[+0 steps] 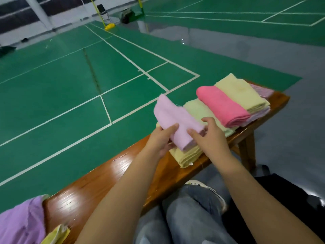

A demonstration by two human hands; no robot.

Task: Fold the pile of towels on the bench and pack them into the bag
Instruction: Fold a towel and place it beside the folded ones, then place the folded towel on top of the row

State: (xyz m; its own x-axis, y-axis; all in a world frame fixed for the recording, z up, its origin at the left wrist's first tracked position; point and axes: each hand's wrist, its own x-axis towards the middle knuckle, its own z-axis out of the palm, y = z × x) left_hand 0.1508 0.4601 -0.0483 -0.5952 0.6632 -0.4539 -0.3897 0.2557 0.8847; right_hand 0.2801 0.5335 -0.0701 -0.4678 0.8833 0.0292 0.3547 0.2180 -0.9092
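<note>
Two hands on one folded light-pink towel [173, 118], held just above the bench [98, 180]. Our left hand [161, 140] grips its near-left edge, thumb on top, fingers curled under. Our right hand [209, 136] pinches the near-right side, thumb against the near end, index finger over the far edge.

Under and just beside the towel: a folded yellow towel [186, 155] flat on the bench, and a pale-green towel [202, 111] behind it. Further right, a rolled hot-pink towel [222, 106] lies on top of the stack, touching a folded pale-yellow towel [241, 92], with lilac layers [260, 111] showing beneath and behind them.

At the near-left end of the bench: an unfolded purple towel [21, 224] with a scrap of yellow cloth [56, 235] beside it. We can't pick out a bag for certain; a dark shape [284, 199] sits by our right arm, too unclear to call.

Green court floor [70, 85] beyond the bench.
</note>
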